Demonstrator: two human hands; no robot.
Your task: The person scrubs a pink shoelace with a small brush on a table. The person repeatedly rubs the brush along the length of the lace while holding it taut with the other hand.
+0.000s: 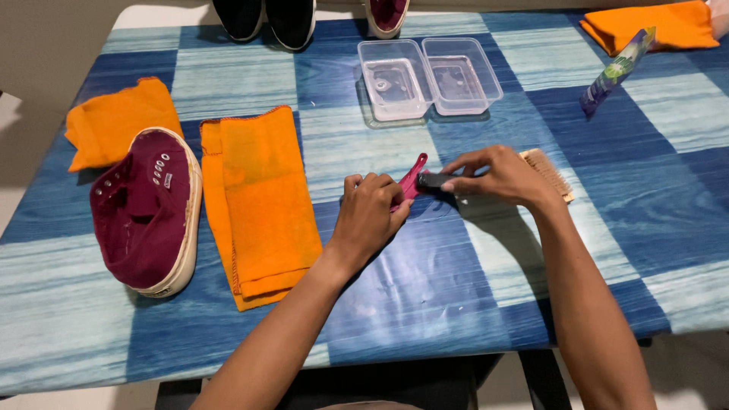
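Note:
My left hand [370, 215] is closed around one end of a magenta handled tool [414, 177] that rests on the blue checked tablecloth [425, 296]. My right hand [497, 175] pinches the dark part [431, 181] at the tool's other end. A wooden brush [550, 173] with pale bristles lies just behind my right hand. A maroon canvas shoe [148, 209] without laces lies at the left, beside a folded orange cloth [258, 201].
Two clear plastic containers [425, 76] sit side by side at the back centre. Another orange cloth [114, 118] lies at the far left, a third [657, 24] at the back right next to a purple-green sachet [616, 70]. Dark shoes [266, 19] stand at the far edge.

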